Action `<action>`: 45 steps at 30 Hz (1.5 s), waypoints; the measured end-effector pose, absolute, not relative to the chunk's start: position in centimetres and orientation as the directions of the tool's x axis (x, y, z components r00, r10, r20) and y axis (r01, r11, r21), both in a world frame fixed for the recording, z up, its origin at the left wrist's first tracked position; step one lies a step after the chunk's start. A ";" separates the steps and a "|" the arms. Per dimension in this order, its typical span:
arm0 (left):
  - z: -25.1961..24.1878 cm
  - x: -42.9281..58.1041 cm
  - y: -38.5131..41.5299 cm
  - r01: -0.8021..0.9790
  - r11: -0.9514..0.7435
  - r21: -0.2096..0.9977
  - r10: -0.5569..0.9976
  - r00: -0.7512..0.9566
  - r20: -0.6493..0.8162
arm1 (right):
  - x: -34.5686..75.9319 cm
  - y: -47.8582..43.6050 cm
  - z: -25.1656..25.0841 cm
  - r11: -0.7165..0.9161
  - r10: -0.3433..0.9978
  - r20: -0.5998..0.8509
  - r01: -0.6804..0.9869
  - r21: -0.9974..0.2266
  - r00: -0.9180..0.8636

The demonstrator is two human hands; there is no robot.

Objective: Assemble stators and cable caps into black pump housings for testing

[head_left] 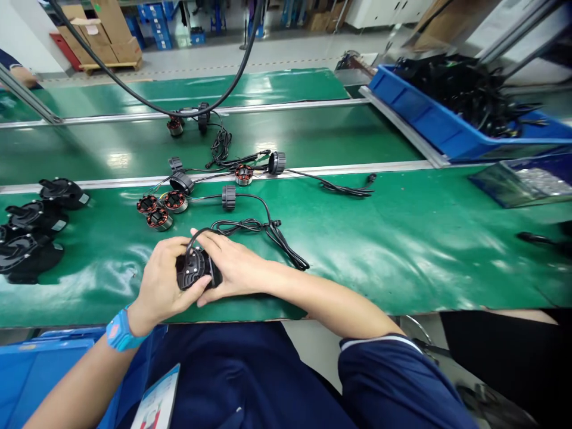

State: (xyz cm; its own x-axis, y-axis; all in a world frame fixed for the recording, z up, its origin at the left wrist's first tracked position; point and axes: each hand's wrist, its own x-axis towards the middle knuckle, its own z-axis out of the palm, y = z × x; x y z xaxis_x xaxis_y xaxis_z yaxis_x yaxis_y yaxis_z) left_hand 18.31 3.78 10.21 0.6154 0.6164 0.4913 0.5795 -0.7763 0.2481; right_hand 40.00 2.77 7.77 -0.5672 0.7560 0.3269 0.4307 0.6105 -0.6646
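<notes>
Near the front edge of the green bench, a black motor housing [195,269] with ribs and small screws sits between my two hands. My left hand [163,277], with a blue watch at its wrist, is closed around its left side, thumb across the front. From the right, my right hand [230,262] grips the other side, its fingers over the top. A black cable loops up over the housing. Just beyond lie several copper-wound stators [159,219], a ribbed black cap [229,198] and a bundled black cable [286,245].
Several finished-looking black housings [33,256] stand at the left. More wired stators [243,174] lie along the metal rail. A blue bin [429,119] full of black parts is at the back right, above a clear-bagged tray [527,182]. A thick black cable [179,113] hangs across the view.
</notes>
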 end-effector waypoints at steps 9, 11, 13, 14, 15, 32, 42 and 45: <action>6.3 17.9 3.5 0.318 -0.668 0.673 0.743 0.337 0.579 | 52.5 -1.6 7.0 0.088 0.995 -0.030 0.958 -0.272 -0.100; 5.4 17.3 3.2 0.329 -0.672 0.664 0.738 0.370 0.563 | 55.0 -1.3 6.6 0.016 0.997 0.082 0.971 -0.238 0.004; 4.5 16.7 3.0 0.388 -0.666 0.638 0.746 0.379 0.548 | 56.6 -0.6 6.7 -0.029 0.948 0.304 0.976 -0.214 0.095; 4.2 16.4 2.9 0.432 -0.657 0.618 0.754 0.373 0.541 | 56.8 -0.1 6.9 -0.011 0.918 0.385 0.975 -0.220 0.097; 3.8 16.2 2.8 0.475 -0.646 0.597 0.762 0.364 0.535 | 56.7 0.4 7.1 0.051 0.904 0.423 0.968 -0.245 0.059; 2.3 24.6 2.3 0.441 -0.670 0.597 0.741 0.344 0.577 | 47.5 1.3 4.7 -0.105 0.965 -0.128 0.111 -0.988 -0.230; 4.4 32.5 4.1 0.237 -0.784 0.573 0.551 0.690 0.469 | 52.8 -4.8 4.3 -0.088 0.889 -0.285 -0.478 -0.874 0.358; 4.0 32.1 3.5 0.235 -0.795 0.559 0.500 0.776 0.384 | 57.7 -7.1 4.2 0.035 0.762 -0.247 -0.419 -0.907 0.599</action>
State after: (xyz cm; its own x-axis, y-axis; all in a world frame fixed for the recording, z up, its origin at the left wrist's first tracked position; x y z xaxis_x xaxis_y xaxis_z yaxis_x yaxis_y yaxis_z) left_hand 32.08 3.45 3.98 0.7764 0.4995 0.3843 0.2349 -0.7952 0.5591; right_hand 57.68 -7.05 4.17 0.5988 0.7618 -0.2469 -0.4190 0.0353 -0.9073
